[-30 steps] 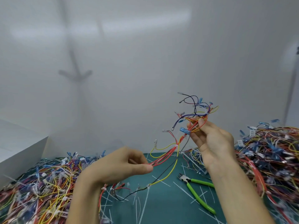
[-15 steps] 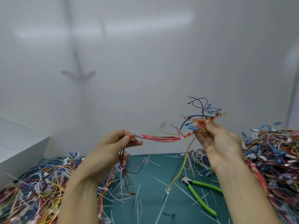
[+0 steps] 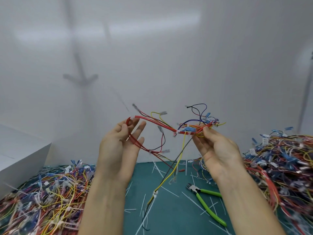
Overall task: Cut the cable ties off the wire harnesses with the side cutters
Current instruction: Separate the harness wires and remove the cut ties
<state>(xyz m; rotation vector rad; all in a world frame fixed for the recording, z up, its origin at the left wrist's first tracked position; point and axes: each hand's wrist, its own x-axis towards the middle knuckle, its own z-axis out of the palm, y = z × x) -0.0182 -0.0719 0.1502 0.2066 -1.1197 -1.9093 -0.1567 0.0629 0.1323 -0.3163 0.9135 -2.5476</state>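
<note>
Holding a harness [image 3: 157, 124] aloft.
Pinching it in left hand [image 3: 121, 146] and right hand [image 3: 218, 150], apart, above cutters [image 3: 195, 191] on mat [image 3: 177, 223].

Left wire pile [image 3: 44, 197]: blurred, cut by left and bottom edges. Right wire pile [image 3: 284, 160]: blurred, cut by right edge. Side cutters [image 3: 198, 193]: upper handle hidden behind right forearm [image 3: 245, 200]. Held harness [image 3: 176, 131]: terminal ends smeared

you're holding a red, yellow, blue and black wire harness [image 3: 159, 124]; green-handled side cutters [image 3: 206, 204] are lying on the teal tabletop [image 3: 169, 217].
</note>
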